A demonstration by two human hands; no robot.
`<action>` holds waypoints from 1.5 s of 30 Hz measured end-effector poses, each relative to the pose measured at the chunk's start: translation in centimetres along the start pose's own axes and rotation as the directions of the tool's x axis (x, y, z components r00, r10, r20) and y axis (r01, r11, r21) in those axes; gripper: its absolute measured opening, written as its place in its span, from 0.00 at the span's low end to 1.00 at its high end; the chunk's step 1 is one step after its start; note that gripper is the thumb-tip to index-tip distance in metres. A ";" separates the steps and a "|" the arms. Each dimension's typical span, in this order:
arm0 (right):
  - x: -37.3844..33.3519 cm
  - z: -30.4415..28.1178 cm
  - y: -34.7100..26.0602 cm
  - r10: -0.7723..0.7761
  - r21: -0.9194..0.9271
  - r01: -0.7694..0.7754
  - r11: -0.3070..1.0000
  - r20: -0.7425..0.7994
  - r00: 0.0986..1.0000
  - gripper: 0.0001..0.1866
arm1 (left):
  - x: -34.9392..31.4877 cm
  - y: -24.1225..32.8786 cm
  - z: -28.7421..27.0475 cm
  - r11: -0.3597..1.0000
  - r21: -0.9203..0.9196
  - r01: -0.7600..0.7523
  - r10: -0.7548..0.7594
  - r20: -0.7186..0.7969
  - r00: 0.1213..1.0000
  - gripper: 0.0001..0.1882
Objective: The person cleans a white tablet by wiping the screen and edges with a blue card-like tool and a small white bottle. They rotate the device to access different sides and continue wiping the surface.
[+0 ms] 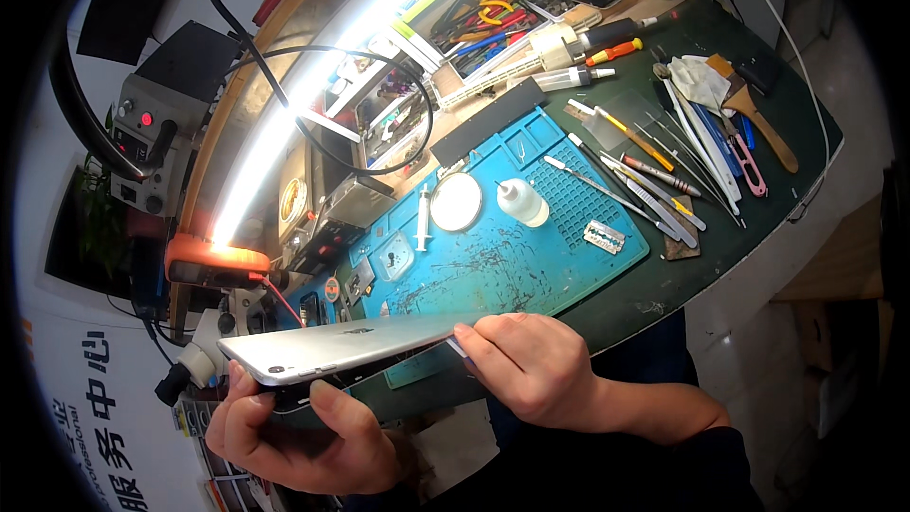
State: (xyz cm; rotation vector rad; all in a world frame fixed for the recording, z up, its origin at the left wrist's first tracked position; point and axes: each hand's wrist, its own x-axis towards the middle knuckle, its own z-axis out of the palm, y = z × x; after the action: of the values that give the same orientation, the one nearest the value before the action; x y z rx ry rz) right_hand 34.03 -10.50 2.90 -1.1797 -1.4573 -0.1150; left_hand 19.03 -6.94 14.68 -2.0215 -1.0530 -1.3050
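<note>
A tablet [351, 341] is held up over the near edge of the bench, its silver back with a camera lens facing up. A dark gap runs along its near edge, between the back shell and the part beneath. My left hand [299, 441] grips the left end from below, thumb at the near edge and fingers under the corner. At the other end, my right hand [531, 365] closes its fingers on the tablet's right edge. What lies under the tablet is mostly hidden.
Beyond the tablet lies a blue work mat [455, 275] with a dropper bottle [522, 203], a round white dish [457, 202], a syringe [423, 218] and a razor blade [603, 237]. Tweezers and brushes [697, 133] lie to the right. A cable [275, 85] loops above the bench.
</note>
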 end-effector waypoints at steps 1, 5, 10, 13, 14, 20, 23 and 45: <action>0.0 0.0 -0.1 0.002 -0.017 -0.002 1.000 0.003 1.000 0.14 | 0.0 0.0 0.1 1.000 -0.001 -0.004 0.004 -0.002 1.000 0.20; -0.3 0.1 0.2 0.005 -0.036 -0.005 0.999 0.000 1.000 0.14 | 0.0 -0.1 0.1 1.000 -0.010 -0.013 0.012 -0.003 1.000 0.20; -1.4 0.3 0.7 0.076 -0.007 -0.075 0.997 0.066 0.995 0.15 | 0.1 0.1 0.2 1.000 -0.010 0.002 -0.002 -0.008 1.000 0.20; -2.1 0.5 1.2 0.094 -0.025 -0.092 0.995 0.080 0.992 0.14 | 0.1 0.2 0.2 1.000 -0.021 0.007 -0.008 -0.012 1.000 0.20; -2.3 0.6 1.4 0.102 -0.030 -0.100 0.994 0.079 0.992 0.13 | 0.1 0.2 0.2 1.000 -0.023 0.006 -0.006 -0.013 1.000 0.20; -2.6 0.4 1.5 0.170 -0.140 -0.151 0.979 0.137 0.976 0.11 | 0.3 0.2 0.0 1.000 0.015 -0.014 0.014 -0.002 1.000 0.19; -2.6 -0.2 1.1 0.196 -0.210 -0.159 0.965 0.168 0.966 0.11 | 0.4 0.4 0.1 1.000 0.016 -0.015 0.015 0.004 1.000 0.19; -0.9 0.2 0.7 0.026 -0.035 -0.026 0.999 0.003 1.000 0.13 | 0.3 0.2 0.1 1.000 0.001 -0.022 0.022 -0.008 1.000 0.19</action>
State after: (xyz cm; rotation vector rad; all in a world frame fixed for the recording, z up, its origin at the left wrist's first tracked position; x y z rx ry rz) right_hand 34.12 -10.57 1.73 -1.2275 -1.4475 -0.1213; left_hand 19.31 -6.92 14.88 -2.0205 -1.0243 -1.2997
